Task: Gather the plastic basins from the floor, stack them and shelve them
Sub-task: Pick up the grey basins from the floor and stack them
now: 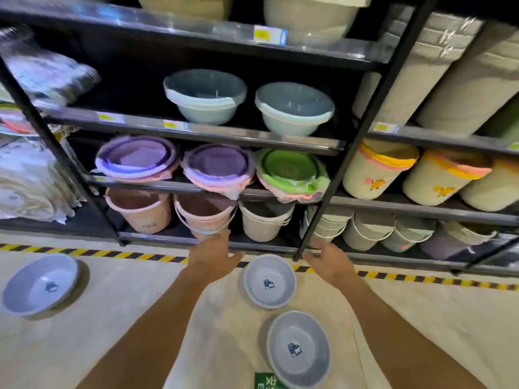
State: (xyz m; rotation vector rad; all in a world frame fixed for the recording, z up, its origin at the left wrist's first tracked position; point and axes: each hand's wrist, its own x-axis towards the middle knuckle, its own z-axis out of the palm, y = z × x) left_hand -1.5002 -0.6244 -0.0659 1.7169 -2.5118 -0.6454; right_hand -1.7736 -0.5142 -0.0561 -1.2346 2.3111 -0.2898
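Three grey-blue plastic basins sit mouth-up on the pale floor point(112, 318). The middle basin point(269, 280) lies between the two outstretched hands and slightly nearer the person: from the left hand point(216, 255) it is at about 4 o'clock, just beside the thumb; from the right hand point(330, 261) it is at about 8 o'clock, near but apart. Both hands are spread wide, palms facing each other, holding nothing and touching no basin. The near basin point(299, 349) lies at 6 o'clock from the middle one, close to it, with a dark label inside. The far-left basin point(40, 284) sits well apart at 9 o'clock. Beyond the hands at 12 o'clock stands the black shelving rack point(348, 153), stocked with bowls, stacked basins and pails.
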